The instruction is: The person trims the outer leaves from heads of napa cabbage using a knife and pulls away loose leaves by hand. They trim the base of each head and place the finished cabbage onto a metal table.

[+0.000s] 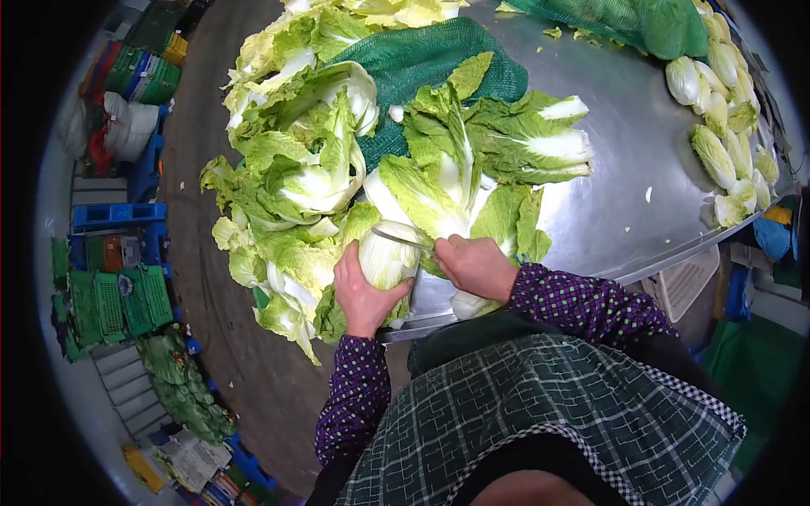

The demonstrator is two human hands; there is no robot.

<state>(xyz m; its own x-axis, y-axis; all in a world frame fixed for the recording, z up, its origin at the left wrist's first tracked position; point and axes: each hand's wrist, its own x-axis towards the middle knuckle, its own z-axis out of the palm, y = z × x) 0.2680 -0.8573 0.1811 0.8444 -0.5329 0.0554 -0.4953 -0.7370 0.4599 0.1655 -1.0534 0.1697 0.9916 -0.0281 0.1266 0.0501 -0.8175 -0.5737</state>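
Observation:
A napa cabbage (387,262) with pale, tightly packed leaves stands near the front edge of the metal table, gripped from its left side by my left hand (364,288). My right hand (474,266) is closed round the handle of a knife (400,239), whose curved blade lies across the upper part of this cabbage. Loose green outer leaves (430,190) spread just beyond both hands. To the left is a heap of trimmed leaves (308,185). Part of another white stalk (468,304) shows below my right hand.
A green mesh bag (422,63) lies among the leaves, and another mesh bag (675,25) is at the far right. Several trimmed cabbages (714,157) line the right rim of the metal table (624,202). Green crates (110,304) and a blue pallet (118,216) stand on the left.

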